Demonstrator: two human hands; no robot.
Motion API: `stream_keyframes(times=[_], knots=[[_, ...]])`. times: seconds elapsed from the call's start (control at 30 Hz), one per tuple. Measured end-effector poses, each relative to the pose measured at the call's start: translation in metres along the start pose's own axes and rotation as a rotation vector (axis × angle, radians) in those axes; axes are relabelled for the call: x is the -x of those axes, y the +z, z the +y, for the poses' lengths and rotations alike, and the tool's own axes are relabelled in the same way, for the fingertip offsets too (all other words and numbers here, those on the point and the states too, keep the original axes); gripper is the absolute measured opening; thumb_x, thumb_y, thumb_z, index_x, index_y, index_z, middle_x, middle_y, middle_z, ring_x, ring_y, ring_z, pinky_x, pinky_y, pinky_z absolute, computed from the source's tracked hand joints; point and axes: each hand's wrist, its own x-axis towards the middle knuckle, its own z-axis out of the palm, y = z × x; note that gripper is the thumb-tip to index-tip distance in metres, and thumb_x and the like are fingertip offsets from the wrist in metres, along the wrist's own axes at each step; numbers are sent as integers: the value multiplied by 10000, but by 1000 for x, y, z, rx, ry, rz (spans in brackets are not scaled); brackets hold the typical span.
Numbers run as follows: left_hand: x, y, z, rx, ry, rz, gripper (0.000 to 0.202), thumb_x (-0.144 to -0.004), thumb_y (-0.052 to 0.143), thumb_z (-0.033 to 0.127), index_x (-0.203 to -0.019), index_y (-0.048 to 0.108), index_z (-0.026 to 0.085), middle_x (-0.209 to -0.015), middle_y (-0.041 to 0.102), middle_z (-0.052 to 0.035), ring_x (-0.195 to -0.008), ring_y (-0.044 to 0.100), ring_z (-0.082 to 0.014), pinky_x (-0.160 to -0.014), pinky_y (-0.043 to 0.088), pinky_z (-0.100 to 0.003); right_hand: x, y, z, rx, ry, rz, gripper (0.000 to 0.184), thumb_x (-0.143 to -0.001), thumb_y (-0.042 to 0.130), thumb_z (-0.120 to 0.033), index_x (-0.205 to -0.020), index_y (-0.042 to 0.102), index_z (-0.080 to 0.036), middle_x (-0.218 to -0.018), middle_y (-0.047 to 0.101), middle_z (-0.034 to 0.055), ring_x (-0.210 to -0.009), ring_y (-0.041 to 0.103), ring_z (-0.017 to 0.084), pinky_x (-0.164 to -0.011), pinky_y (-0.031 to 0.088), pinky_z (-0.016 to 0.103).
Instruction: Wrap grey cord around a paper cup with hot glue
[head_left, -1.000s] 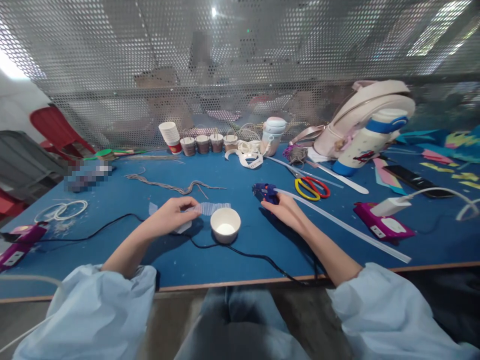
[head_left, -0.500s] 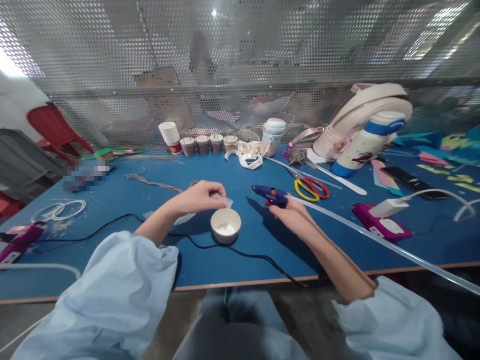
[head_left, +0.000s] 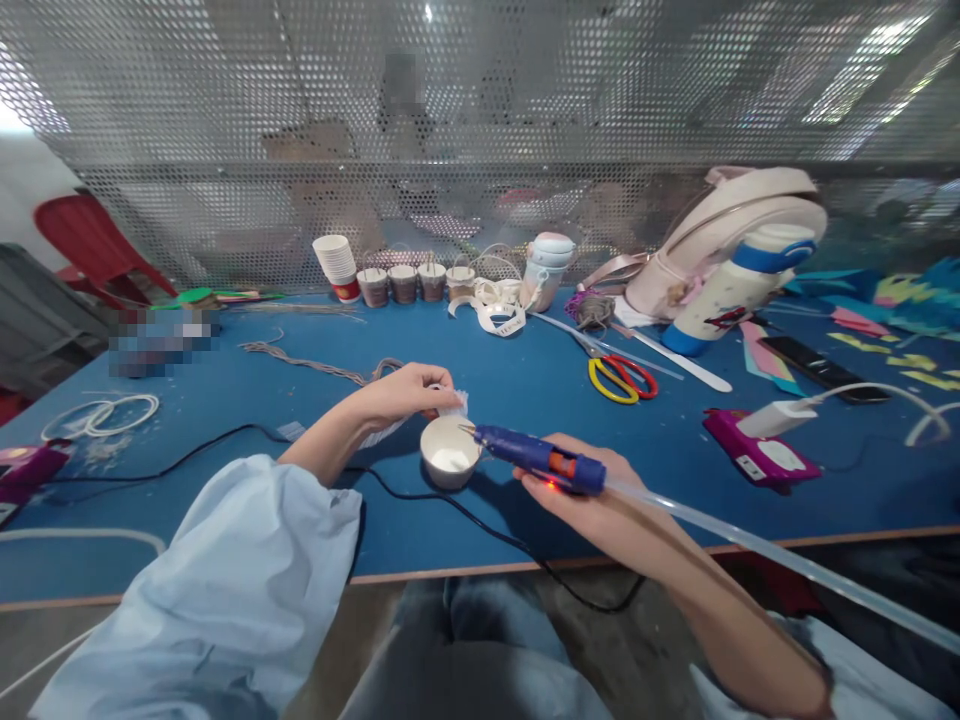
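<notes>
My right hand (head_left: pixel 592 490) grips a blue hot glue gun (head_left: pixel 536 455), its nozzle pointing left at the rim of a small white paper cup (head_left: pixel 450 451) on the blue table (head_left: pixel 525 390). A long clear glue stick (head_left: pixel 787 562) trails out of the gun's back toward the lower right. My left hand (head_left: pixel 405 390) pinches a strip of clear ribbed material (head_left: pixel 450 403) just above the cup's far rim.
A black cord (head_left: pixel 225 440) runs across the table to the gun. Yellow and red scissors (head_left: pixel 622 378), a purple device with a white charger (head_left: pixel 757 440), a bottle (head_left: pixel 731 290) and a bag lie right. Paper cups (head_left: pixel 337 265) and cord line the back by a mesh wall.
My right hand has lifted the glue gun off the table and swung it down toward me, nozzle now at the cup. My left hand raised the ribbed strip to the cup's rim.
</notes>
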Motion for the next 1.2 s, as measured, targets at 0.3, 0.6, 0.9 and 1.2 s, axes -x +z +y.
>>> stream_keyframes(times=[0.3,0.6,0.9,1.2], knots=[[2,3,-6,61,1,11,226,-679,699,349,-651,580,159,-627,565,26,-601,503,-103,-593,382,-241,-10,30,3,214,-279,-23,89,-854,550,-230,-930,578,-193,-816,680,38,-687,618,161,-634,438,254],[6,5,-5,64,16,37,223,-683,688,341,-638,567,159,-607,535,34,-579,477,-100,-562,369,-238,-13,38,3,359,-313,-23,105,-851,536,-211,-932,579,-158,-801,687,71,-721,650,217,-648,444,300],[8,7,-4,50,22,37,242,-690,681,357,-641,550,160,-609,520,38,-574,460,-98,-560,340,-237,-14,38,2,422,-311,-29,103,-839,546,-182,-935,582,-166,-810,692,64,-722,643,209,-640,412,281],[11,10,-3,67,6,52,233,-690,676,347,-646,541,163,-611,517,41,-575,468,-99,-567,343,-239,-12,41,5,443,-341,-5,98,-850,523,-195,-913,583,-150,-763,676,60,-659,616,204,-598,364,280]])
